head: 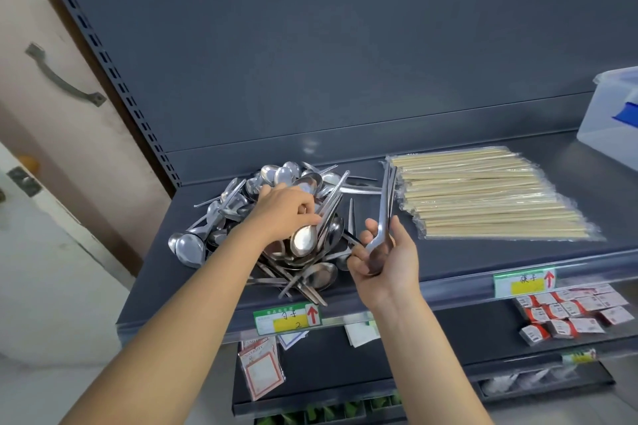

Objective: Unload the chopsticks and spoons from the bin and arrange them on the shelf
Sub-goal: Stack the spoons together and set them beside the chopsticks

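A loose heap of steel spoons (221, 238) lies on the left part of the grey shelf (466, 259). My left hand (283, 214) reaches into the heap and pinches one spoon (303, 238) by its bowl end. Just right of the heap, my right hand (383, 255) grips a few steel spoons (385, 203) whose handles point up and away. A flat stack of wrapped wooden chopsticks (483, 197) lies on the right part of the same shelf. A clear plastic bin (611, 121) with a blue clip stands at the far right edge.
Price labels (286, 319) with red arrows hang on the shelf's front rail. Lower shelves hold red-and-white packets (569, 312) and small bags (260, 369). A pale door (51, 183) with a metal handle stands to the left of the shelving.
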`<state>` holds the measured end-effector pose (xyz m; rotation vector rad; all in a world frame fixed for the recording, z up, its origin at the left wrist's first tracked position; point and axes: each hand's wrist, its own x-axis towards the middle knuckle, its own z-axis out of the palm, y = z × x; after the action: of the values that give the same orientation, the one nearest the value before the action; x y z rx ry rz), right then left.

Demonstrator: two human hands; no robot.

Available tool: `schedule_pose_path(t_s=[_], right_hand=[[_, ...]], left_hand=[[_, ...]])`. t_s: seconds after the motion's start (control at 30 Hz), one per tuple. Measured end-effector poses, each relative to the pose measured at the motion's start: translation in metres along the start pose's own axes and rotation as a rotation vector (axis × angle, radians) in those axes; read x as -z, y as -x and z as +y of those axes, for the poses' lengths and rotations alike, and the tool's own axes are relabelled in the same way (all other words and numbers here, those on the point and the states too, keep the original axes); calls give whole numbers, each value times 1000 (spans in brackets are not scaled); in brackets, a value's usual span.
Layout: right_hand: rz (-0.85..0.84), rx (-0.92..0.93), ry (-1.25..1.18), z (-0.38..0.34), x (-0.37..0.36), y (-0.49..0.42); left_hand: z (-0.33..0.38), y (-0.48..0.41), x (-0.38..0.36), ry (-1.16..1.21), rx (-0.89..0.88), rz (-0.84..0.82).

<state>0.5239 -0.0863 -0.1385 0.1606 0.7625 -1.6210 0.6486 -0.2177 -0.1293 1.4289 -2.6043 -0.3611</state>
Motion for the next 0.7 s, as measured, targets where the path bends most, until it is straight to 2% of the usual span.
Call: schedule_pose_path(t_s=[0.13,0.27,0.33,0.4,0.47,0.53,0.6,0.67,0.7], right_hand=[[3,25,48,1,0,-1],[-16,60,151,4,-2,2],[-65,63,185,6,-4,5],[-139,52,233,6,-7,8],[-200,51,266,8,-10,10],[-164,62,298,9,-10,12],[-99,71,325,8,-9,13],[-57,66,300,5,-8,13],[-41,64,274,3,-7,12]], left_hand=[[1,4,1,240,-13,113],[22,16,19,592,-77,290],[39,26,26,725,-115,263],[57,36,21,738,-127,200],[66,41,10,607,-114,207],[66,42,0,550,-89,199],[62,43,-3,602,-59,179],[54,43,0,608,-17,250],[46,43,2,534,14,295]])
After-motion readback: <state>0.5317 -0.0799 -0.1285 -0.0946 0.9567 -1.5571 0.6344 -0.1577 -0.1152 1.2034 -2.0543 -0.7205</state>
